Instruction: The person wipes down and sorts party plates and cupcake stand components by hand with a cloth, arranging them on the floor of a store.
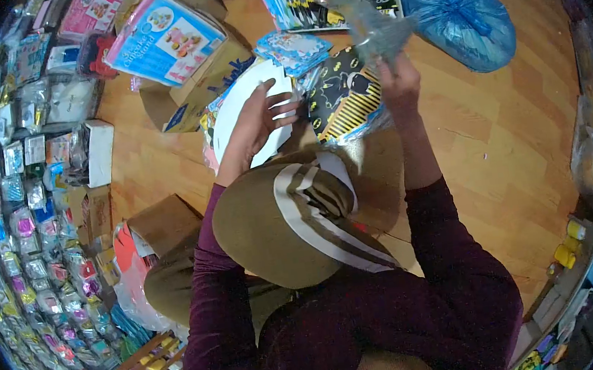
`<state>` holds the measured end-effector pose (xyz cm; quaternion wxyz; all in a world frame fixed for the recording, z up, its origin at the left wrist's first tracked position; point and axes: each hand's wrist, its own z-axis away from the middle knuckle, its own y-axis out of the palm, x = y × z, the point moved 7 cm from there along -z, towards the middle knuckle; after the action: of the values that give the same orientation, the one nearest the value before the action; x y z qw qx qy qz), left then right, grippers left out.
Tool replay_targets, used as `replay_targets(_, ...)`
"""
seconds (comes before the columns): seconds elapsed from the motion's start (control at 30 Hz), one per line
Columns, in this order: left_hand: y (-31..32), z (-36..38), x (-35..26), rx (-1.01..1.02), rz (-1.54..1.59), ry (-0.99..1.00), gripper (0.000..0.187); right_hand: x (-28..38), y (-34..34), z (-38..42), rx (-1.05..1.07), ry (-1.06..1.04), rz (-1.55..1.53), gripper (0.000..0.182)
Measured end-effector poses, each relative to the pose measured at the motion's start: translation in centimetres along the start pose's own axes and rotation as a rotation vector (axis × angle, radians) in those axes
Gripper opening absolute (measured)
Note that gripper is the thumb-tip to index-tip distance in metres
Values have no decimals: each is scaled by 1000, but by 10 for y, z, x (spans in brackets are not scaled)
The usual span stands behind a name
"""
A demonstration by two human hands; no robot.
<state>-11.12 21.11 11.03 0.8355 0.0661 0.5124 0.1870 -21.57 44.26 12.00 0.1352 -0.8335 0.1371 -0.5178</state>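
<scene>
The box [165, 40] near the hands [261, 120] reads "Cupcake Stand".

I see a plum top [383, 320], sleeves [214, 295] ending on the forearms; olive-brown trousers [253, 222], white stripes [288, 204] down one leg; left hand [259, 120], right hand [399, 82] bare.

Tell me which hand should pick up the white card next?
Probably the left hand. Its spread fingers are right over the white card. The right hand looks busy holding clear plastic, farther to the side.
</scene>
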Motion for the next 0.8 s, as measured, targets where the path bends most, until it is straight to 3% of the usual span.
replay_targets(0.07, 20, 0, -4, 237, 164, -34, 78, 44, -2, 7, 10, -465, 196, 32)
replay_targets(0.13, 38, 2, 0, 421, 275, -76, 77, 42, 17, 24, 204, -476, 264, 40)
replay_targets(0.2, 37, -3, 11, 229, 315, -103, 64, 23, 35, 48, 294, -465, 357, 41)
replay_targets(0.27, 21, -20, 39, 107, -28, -202, 46, 2, 46, 78, 307, -455, 225, 40)
replay_targets(0.3, 11, -31, 57, -12, -17, -285, 33, -18, 60, 93, 420, -427, 322, 46)
replay_targets(0.4, -12, -52, 101, -60, -132, -349, 28, -52, 92, 137, 612, -315, 169, 60)
replay_targets(0.43, -17, -55, 103, -113, -461, -437, 26, -63, 108, 155, 720, -331, 67, 69)
replay_targets(0.47, -25, -67, 123, -150, -364, -355, 24, -60, 114, 160, 729, -311, 71, 69)
replay_targets(0.53, -50, -86, 163, -57, -459, -302, 22, -53, 127, 175, 747, -90, -181, 63)
replay_targets(0.6, -44, -82, 154, -58, -589, -325, 24, -93, 155, 179, 785, -52, -190, 59)
replay_targets(0.67, -45, -79, 148, -79, -719, -348, 27, -151, 179, 177, 957, 202, 161, 58)
replay_targets(0.73, -35, -79, 144, -30, -591, -253, 29, -154, 156, 144, 774, 43, 508, 57)
replay_targets(0.77, -24, -71, 122, -45, -664, -380, 30, -166, 152, 127, 776, 69, 619, 56)
replay_targets(0.8, -20, -70, 107, -78, -652, -374, 30, -181, 147, 112, 773, 90, 727, 56)
